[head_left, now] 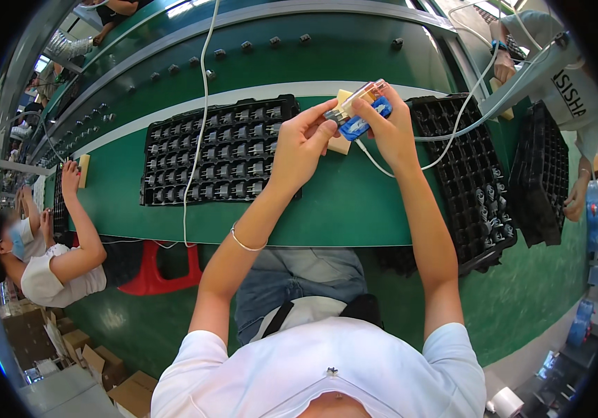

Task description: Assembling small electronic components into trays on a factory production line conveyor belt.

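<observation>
While I am watching from afar, small dark plug piece [336, 117] is sitting at left end of blue-and-clear block [359, 127], between both hands, above green table [354, 219]. Block's long axis is slanting from lower left to upper right, so plug end is lying nearer left hand [304, 143]. Left thumb and finger are pinching plug piece; right hand [391, 132] is clasping block. Whether pieces are touching, I am not able to tell. White cable [374, 161] is hanging below block. Leftward, plug-filled tray [291, 104] is lying.
</observation>
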`<state>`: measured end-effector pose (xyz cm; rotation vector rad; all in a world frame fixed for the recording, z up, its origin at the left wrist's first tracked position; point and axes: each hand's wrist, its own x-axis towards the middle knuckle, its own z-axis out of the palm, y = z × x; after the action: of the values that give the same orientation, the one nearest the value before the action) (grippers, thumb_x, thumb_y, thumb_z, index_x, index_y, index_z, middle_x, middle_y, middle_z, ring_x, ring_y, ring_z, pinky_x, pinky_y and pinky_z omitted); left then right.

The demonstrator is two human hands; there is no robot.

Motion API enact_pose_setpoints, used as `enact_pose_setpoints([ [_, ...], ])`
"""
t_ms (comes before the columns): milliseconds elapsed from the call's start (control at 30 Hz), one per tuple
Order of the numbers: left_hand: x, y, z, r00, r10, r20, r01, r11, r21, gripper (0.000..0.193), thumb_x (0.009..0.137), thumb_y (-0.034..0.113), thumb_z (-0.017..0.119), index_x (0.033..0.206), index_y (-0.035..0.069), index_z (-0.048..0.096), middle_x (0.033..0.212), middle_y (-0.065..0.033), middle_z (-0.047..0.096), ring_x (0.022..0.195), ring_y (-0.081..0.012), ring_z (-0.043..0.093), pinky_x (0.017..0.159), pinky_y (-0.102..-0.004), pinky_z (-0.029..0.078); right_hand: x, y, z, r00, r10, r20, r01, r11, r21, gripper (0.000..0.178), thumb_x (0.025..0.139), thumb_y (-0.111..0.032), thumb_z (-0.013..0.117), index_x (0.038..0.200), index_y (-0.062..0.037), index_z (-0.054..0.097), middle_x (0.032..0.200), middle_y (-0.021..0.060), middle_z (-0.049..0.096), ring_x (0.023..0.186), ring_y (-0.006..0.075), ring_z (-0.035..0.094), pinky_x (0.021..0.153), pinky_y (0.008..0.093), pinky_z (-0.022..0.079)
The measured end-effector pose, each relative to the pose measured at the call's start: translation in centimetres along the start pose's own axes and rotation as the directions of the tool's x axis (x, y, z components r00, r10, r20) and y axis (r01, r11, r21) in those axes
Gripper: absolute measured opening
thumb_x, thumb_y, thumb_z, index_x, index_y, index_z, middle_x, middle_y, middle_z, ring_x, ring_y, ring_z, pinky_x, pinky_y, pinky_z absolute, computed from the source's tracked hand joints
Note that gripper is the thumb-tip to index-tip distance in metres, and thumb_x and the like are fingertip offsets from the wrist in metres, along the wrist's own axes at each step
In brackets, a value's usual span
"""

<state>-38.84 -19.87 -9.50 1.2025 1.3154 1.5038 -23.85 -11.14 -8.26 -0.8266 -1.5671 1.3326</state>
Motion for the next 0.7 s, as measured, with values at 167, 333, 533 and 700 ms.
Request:
enact_pose_setpoints([
  [167,0.2,-0.3,0.0,1.0,-0.017,0.0,0.017,1.0,0.008,0.034,0.092,0.01,0.064,0.125,0.0,0.065,0.08,-0.0041,0.069,0.063,-0.0056,0.055,0.055,-0.0198,0.043,-0.1,0.0,-0.5,0.995,0.067,0.07,-0.07,0.997,0.042,0.029,0.086,-0.023,0.068,0.107,-0.0037,0.061,0.082,0.0006,0.063,0.065,0.0038,0.056,0.051,0.0182,0.041],
  [333,0.4,-0.4,-1.4,0.99,-0.117,0.082,0.126,0.986,-0.108,0.036,0.088,0.008,0.069,0.122,-0.003,0.064,0.079,-0.0054,0.068,0.062,-0.0056,0.056,0.052,-0.0183,0.041,0.6,-0.8,-1.1,0.949,0.148,0.278,-0.16,0.987,0.022,0.046,0.084,-0.018,0.068,0.125,-0.0003,0.058,0.095,0.0046,0.066,0.075,0.0081,0.062,0.062,0.0212,0.049],
  [533,-1.3,1.1,-1.6,0.999,0.043,0.027,-0.042,0.998,-0.044,0.034,0.08,0.015,0.077,0.102,0.007,0.053,0.075,0.0023,0.057,0.065,-0.0031,0.051,0.052,-0.0205,0.036,0.5,0.3,-0.4,0.912,0.143,0.385,-0.291,0.886,0.361,0.059,0.086,-0.016,0.068,0.136,0.0058,0.048,0.12,0.012,0.061,0.105,0.0181,0.064,0.094,0.0293,0.05],
  [700,-14.3,2.6,-7.0,0.737,0.458,0.497,-0.649,0.274,0.71,0.027,0.072,0.019,0.078,0.072,0.008,0.053,0.067,-0.0028,0.046,0.053,-0.0199,0.046,0.046,-0.0325,0.036,0.3,0.6,-1.9,0.951,0.178,0.252,-0.267,0.886,0.38,0.052,0.09,-0.016,0.065,0.135,0.0055,0.049,0.12,0.0106,0.06,0.103,0.0147,0.063,0.09,0.0274,0.052],
])
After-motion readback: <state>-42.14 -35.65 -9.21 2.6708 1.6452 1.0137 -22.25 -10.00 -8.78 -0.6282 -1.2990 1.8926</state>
